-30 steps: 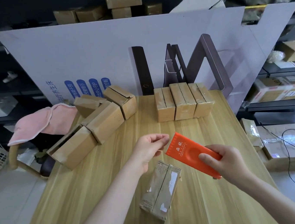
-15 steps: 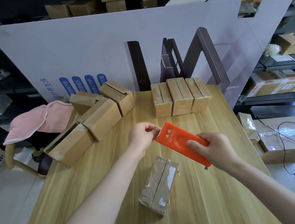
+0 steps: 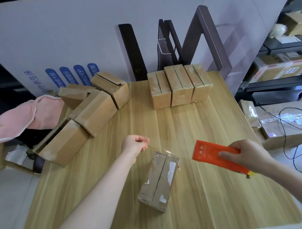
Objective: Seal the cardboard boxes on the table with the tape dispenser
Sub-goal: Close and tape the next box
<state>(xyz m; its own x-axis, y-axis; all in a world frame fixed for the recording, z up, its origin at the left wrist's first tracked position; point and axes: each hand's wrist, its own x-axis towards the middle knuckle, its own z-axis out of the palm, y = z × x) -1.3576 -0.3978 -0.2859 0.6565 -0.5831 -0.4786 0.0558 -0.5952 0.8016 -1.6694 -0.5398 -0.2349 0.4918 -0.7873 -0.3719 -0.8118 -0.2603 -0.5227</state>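
Evidently we were drawing out tape to seal this box: our right grip (image 3: 245,153) clasped the orange tape dispenser (image 3: 210,152) above the tabletop (image 3: 194,124), just right of the small cardboard box (image 3: 159,182), which lay midway across, toward the front edge. Our left grip (image 3: 135,144) hovered beyond the box's far end, fingers curled and pinched on what looked like a clear tape strip (image 3: 169,149), visible only as a faint sheen. Next, we judged, the strip had to come down along the box's centre seam and be pressed flat before cutting. Half a second earlier both grips had met at the dispenser's mouth. Since then they had parted and the dispenser had swung toward the right edge, while the box lay unmoved.
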